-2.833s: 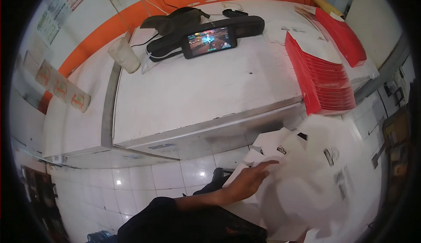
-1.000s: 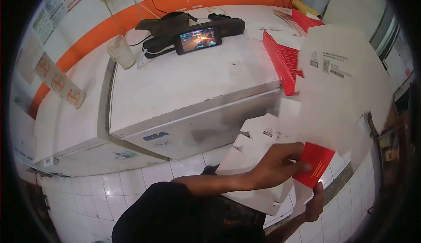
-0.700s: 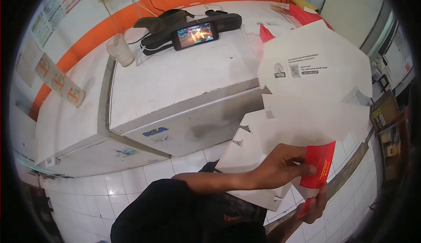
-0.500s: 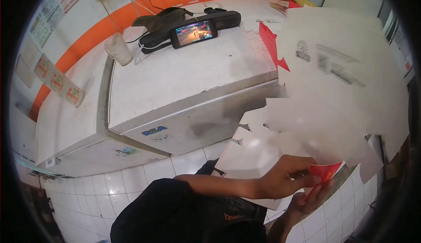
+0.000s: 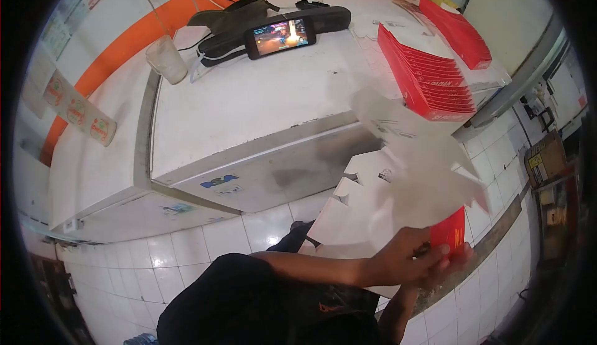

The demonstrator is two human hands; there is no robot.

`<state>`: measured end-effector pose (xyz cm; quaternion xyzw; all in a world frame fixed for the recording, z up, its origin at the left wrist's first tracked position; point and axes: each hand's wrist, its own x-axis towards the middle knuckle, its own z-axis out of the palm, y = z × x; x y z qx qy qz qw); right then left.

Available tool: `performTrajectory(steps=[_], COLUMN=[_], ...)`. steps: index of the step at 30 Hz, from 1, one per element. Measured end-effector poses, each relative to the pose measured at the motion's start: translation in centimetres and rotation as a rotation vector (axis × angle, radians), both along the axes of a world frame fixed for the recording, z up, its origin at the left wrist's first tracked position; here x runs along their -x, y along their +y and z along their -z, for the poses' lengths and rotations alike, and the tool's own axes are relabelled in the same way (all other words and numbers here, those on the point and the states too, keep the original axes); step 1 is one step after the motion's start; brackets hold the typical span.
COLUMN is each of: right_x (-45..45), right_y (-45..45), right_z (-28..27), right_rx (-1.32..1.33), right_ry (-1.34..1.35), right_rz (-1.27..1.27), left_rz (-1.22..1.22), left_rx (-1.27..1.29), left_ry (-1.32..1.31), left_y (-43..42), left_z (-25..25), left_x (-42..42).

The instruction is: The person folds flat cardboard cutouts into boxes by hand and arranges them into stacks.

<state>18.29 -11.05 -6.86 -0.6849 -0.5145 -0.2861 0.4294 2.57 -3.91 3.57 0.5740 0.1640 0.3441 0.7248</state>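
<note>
A die-cut cardboard box blank [image 5: 429, 171], pale on one face and red on the other, stands between my hands, blurred by motion. My left hand [image 5: 401, 258] closes on its red folded end [image 5: 448, 236], thumb on the front. Behind that end, my right hand [image 5: 457, 261] grips it from below; some of its fingers are hidden. More pale box blanks [image 5: 354, 220] lie stacked flat across my lap, just beyond my left forearm.
On the white chest freezer [image 5: 261, 108] sit a row of nested red cartons [image 5: 429, 80] and another red bundle [image 5: 457, 34]. A phone [image 5: 283, 37] leans on a long black object [image 5: 336, 20]. A mug [image 5: 166, 62] and stacked paper cups [image 5: 81, 118] stand left.
The large blank has swung down and away from the camera, uncovering the red cartons at the right. Its red end has turned more upright in my hands.
</note>
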Motion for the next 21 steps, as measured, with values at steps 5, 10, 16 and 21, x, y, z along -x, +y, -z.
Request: performTrajectory(steps=[5,10,16,21], right_x=[-2.0,-1.2,-4.9,-4.4], right_y=[-0.7,1.2,-0.2,0.1], right_z=[0.4,-6.9,-9.4,-5.3], right_rx=[0.051,-0.188,0.325,0.377], right_ry=[-0.034,0.257,1.1,0.846], right_rz=[-0.115,-0.15,-0.425,-0.327], left_rz=[0.117,0.179,-0.024,0.171], left_rx=[-0.106,-0.535,-1.433,-0.666], left_ry=[0.036,-0.108,0.278,0.322], left_y=[-0.6,-0.1,0.5,1.1], left_z=[1.7,1.4,11.8,13.7], left_x=[-0.4,1.3,3.8,3.3])
